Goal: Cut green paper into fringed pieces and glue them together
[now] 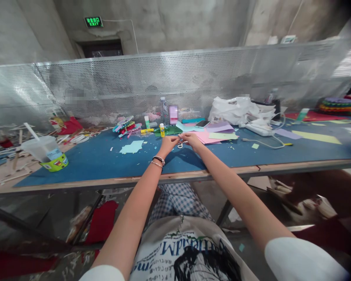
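My left hand and my right hand meet fingertip to fingertip just above the blue tabletop. Both are closed in a pinch; what sits between the fingers is too small to make out. Right below them shows a white looped handle, which looks like part of a pair of scissors. A yellow glue stick stands upright just beyond my left hand. Pink paper and a pale green sheet lie beside my right hand. To the left is a light blue paper piece with small scraps around it.
A plastic cup with a straw stands at the left edge. Farther back are a propped phone, a clear bottle and white plastic bags. A cable trails at the right. Perforated metal panels close off the back.
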The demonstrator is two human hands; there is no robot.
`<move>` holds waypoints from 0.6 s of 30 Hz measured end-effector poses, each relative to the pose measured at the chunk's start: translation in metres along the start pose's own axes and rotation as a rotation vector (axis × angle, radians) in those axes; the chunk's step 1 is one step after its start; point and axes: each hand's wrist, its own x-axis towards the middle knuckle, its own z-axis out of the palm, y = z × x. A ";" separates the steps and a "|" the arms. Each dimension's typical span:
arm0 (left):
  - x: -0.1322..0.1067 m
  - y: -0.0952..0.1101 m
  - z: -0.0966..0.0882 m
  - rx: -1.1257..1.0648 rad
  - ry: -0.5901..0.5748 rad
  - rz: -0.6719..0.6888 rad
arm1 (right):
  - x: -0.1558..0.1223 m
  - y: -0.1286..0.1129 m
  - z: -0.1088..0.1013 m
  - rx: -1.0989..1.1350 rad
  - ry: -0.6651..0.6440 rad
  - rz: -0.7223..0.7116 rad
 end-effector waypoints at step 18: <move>0.005 -0.006 0.000 -0.265 -0.021 -0.150 | 0.009 0.006 0.001 -0.081 0.039 -0.178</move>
